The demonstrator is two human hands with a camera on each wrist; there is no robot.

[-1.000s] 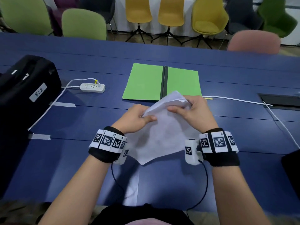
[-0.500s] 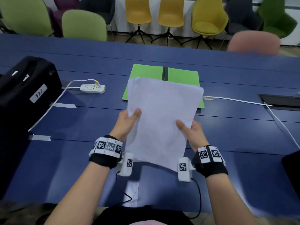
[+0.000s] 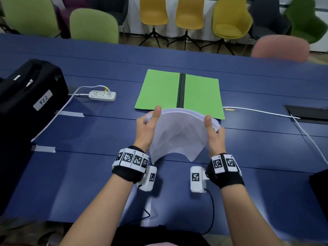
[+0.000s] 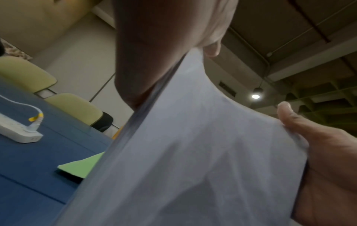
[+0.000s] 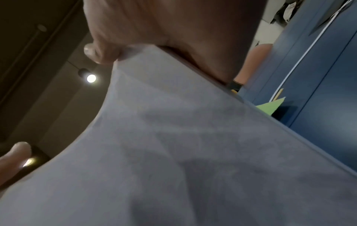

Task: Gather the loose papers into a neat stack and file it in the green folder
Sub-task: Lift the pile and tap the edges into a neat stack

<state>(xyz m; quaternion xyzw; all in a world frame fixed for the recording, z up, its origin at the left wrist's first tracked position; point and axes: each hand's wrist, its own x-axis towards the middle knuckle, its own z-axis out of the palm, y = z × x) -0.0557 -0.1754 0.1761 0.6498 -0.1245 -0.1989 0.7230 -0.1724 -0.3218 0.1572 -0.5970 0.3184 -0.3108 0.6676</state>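
Observation:
A stack of white papers [image 3: 177, 134] hangs in the air between both hands, bowed upward at its far edge. My left hand [image 3: 150, 119] grips its left side, thumb on top. My right hand [image 3: 212, 125] grips its right side the same way. The green folder [image 3: 179, 91] lies open and flat on the blue table [image 3: 88, 157] just beyond the papers, black spine in the middle. Both wrist views are mostly filled by the paper stack [image 4: 193, 152] [image 5: 173, 152], with a corner of the green folder [image 4: 81, 166] [image 5: 270, 106] showing behind it.
A white power strip [image 3: 102, 95] with its cord lies left of the folder. A black case [image 3: 26, 96] stands at the table's left edge. A white cable [image 3: 266, 113] runs right toward a floor box [image 3: 308, 113]. Coloured chairs line the far side.
The stack was upright, held by its lower sides, half a second ago. Now it is lowered and tipped flatter, and both hands hold it near its far corners, close to the folder's near edge.

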